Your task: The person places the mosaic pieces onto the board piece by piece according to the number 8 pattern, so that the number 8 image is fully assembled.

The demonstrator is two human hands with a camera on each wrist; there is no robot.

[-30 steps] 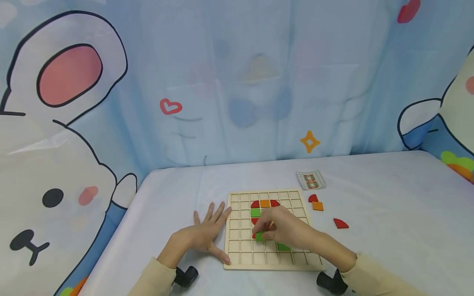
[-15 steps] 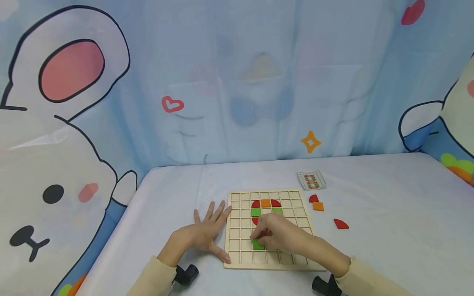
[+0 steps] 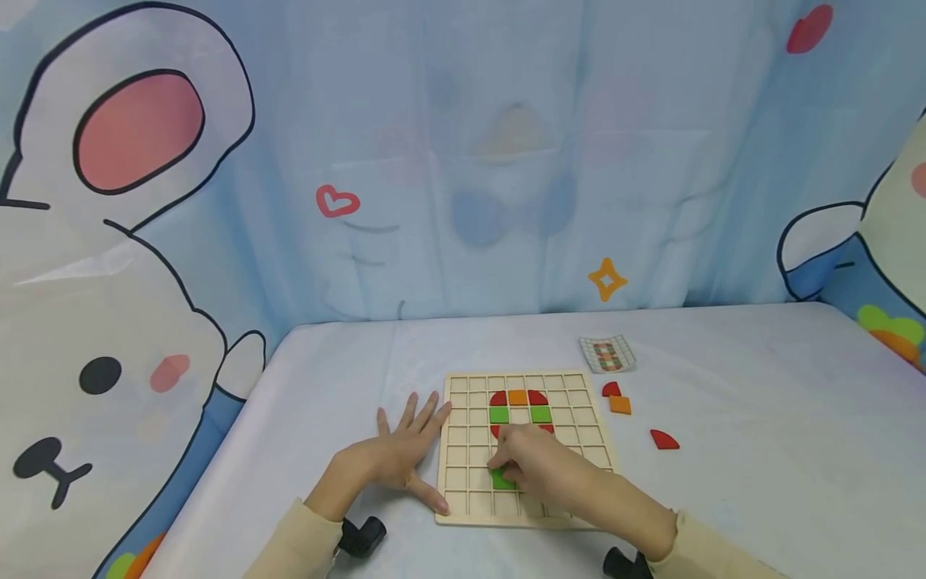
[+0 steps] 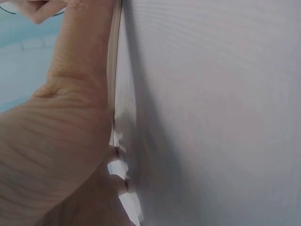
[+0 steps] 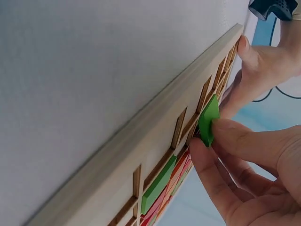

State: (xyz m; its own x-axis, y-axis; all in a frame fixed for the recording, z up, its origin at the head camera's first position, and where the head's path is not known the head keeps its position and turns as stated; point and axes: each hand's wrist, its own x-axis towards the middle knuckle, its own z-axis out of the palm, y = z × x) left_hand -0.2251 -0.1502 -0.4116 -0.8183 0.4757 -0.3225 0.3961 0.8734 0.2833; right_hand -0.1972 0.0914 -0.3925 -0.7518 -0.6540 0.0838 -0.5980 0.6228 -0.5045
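A wooden grid board (image 3: pixel 456 480) lies on the white table. My right hand (image 3: pixel 542 462) reaches over it and pinches a green square tile (image 3: pixel 504 480) at a cell in a near row. In the right wrist view that green tile (image 5: pixel 208 121) stands tilted at its cell, thumb on one edge and forefinger on another. A second green tile (image 5: pixel 158 185) sits in the same row, hidden by my hand in the head view. Red quarter-round tiles (image 3: pixel 538 397), an orange square (image 3: pixel 517 397) and green squares (image 3: pixel 541 414) fill cells farther back. My left hand (image 3: pixel 408 454) spreads along the board's left edge, thumb and forefinger touching it.
To the right of the board lie a red quarter-round tile (image 3: pixel 611 389), an orange square tile (image 3: pixel 620 404) and another red quarter-round (image 3: pixel 664 440). A card with a printed grid pattern (image 3: pixel 608 354) lies behind them. A blue cartoon curtain (image 3: pixel 405 265) hangs behind the table.
My right hand has brought the green tile one row nearer to me, down to its cell, and its fingers still hold it there. The left hand has stayed at the board's edge.
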